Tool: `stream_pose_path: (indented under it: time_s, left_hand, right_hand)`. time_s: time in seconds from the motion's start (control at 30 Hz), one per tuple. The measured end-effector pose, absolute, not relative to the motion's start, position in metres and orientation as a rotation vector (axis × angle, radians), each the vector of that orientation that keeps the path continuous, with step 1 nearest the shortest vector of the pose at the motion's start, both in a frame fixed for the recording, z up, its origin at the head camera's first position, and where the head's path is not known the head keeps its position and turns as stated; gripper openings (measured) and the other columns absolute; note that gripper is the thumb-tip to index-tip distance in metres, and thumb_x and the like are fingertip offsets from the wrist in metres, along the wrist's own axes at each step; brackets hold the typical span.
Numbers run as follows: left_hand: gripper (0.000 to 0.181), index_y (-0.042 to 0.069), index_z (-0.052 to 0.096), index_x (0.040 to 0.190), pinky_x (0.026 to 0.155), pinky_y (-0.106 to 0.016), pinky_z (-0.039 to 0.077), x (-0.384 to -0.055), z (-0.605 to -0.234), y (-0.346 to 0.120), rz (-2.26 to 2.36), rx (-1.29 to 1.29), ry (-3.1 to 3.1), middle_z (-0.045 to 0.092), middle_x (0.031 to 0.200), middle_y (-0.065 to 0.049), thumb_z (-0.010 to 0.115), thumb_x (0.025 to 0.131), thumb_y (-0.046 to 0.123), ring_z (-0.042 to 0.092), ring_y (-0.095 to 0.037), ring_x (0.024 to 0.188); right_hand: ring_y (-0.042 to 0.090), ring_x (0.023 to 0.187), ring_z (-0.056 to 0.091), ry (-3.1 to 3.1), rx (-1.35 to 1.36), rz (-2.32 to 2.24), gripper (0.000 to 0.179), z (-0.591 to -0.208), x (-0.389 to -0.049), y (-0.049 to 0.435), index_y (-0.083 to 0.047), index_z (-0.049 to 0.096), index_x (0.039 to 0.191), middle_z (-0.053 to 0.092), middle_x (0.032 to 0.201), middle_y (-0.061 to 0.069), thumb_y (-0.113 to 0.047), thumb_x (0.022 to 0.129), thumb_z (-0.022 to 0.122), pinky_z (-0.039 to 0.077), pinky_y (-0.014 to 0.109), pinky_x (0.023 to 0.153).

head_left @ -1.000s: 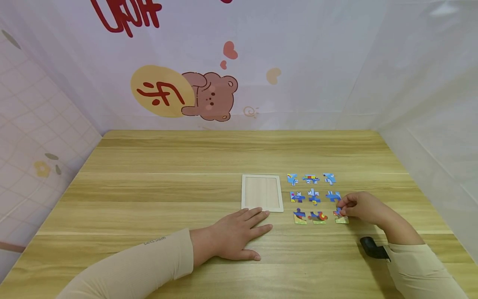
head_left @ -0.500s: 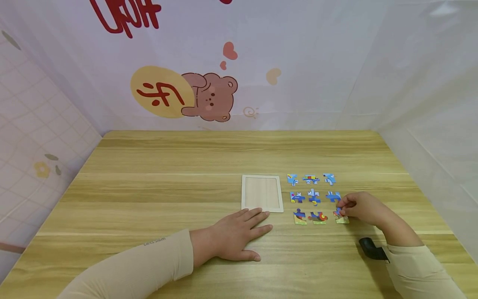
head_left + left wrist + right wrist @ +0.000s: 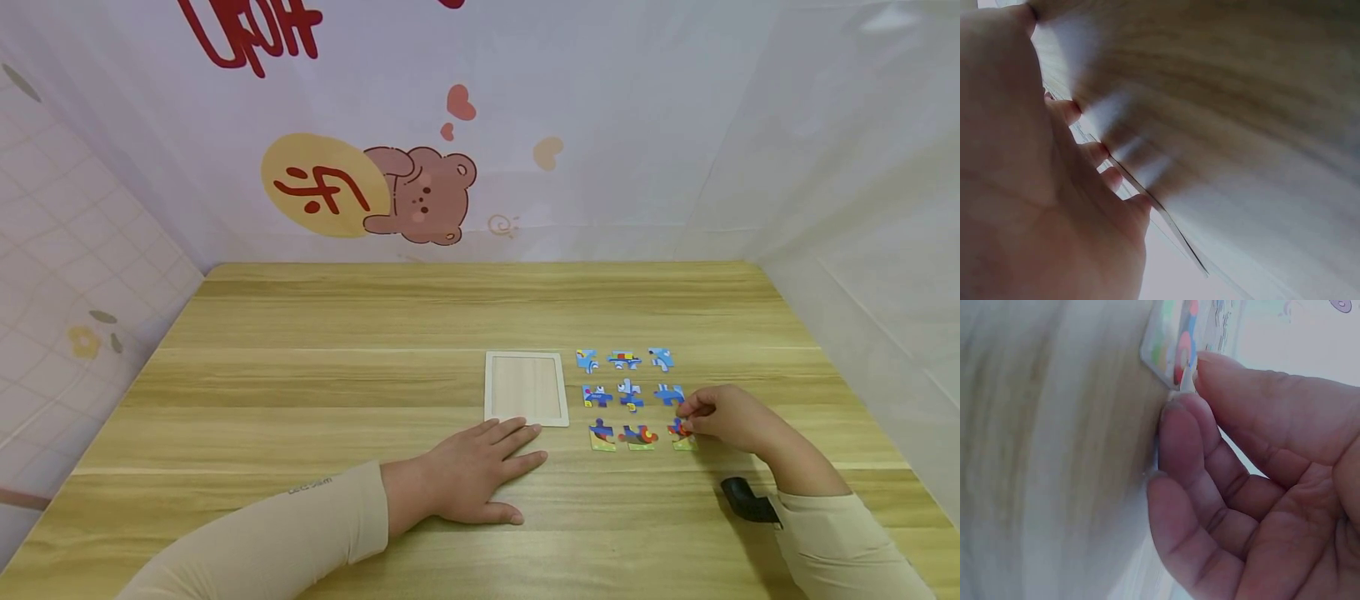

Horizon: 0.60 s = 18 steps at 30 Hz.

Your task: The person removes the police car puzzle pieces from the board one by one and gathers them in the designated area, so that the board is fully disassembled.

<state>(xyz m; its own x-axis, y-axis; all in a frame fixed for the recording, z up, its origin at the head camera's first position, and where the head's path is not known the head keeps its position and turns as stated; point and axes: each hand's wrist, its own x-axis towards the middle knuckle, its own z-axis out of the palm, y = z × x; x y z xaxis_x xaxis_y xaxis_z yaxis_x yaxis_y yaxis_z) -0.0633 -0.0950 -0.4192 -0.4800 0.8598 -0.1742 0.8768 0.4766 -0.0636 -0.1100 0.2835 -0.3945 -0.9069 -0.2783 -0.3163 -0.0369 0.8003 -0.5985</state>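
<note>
My right hand (image 3: 729,417) holds the edge of a jigsaw puzzle piece (image 3: 681,445) between thumb and fingers. That piece, red, blue and green, lies at the lower right of three rows of pieces. In the right wrist view, the thumb and index finger meet at the edge of the puzzle piece (image 3: 1169,347). My left hand (image 3: 472,475) rests flat with its fingers spread. Its fingertips touch the near edge of a pale wooden puzzle tray (image 3: 489,387). The left wrist view shows the left hand (image 3: 1054,169) from the palm side, fingertips along the thin tray edge (image 3: 1179,234).
Several other puzzle pieces, including a blue one (image 3: 669,394) and a yellow-cornered one (image 3: 602,437), lie spaced apart to the right of the tray. The wooden table (image 3: 337,325) meets a printed wall (image 3: 637,200) at the back. A black wrist mount (image 3: 750,502) sticks out from the right sleeve.
The lower-right puzzle piece has shifted slightly to the left under my right fingers. My left hand and the tray have stayed in place.
</note>
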Motion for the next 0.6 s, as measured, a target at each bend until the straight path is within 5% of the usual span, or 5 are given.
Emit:
stream_pose_path:
  time_s: [0.37, 0.6]
  left_hand:
    - [0.073, 0.023, 0.026, 0.154, 0.114, -0.038, 0.027, -0.063, -0.420, -0.096, -0.210, 1.537, 2.602, 0.020, 0.160, -0.006, 0.032, 0.095, 0.067, 0.018, -0.024, 0.147]
    - [0.075, 0.023, 0.026, 0.154, 0.115, -0.039, 0.026, -0.065, -0.419, -0.097, -0.162, 1.491, 2.623, 0.017, 0.161, -0.006, 0.034, 0.094, 0.067, 0.015, -0.025, 0.147]
  right_hand:
    - [0.019, 0.084, 0.058, 2.690, -0.252, -0.792, 0.015, -0.390, -0.110, 0.281, 0.004, 0.067, 0.099, 0.068, 0.094, 0.009, -0.008, 0.090, 0.063, 0.047, 0.035, 0.070]
    - [0.039, 0.101, 0.061, 2.729, -0.291, -0.848, 0.030, -0.381, -0.115, 0.277, 0.012, 0.057, 0.119, 0.064, 0.109, 0.025, -0.006, 0.095, 0.058, 0.053, 0.041, 0.077]
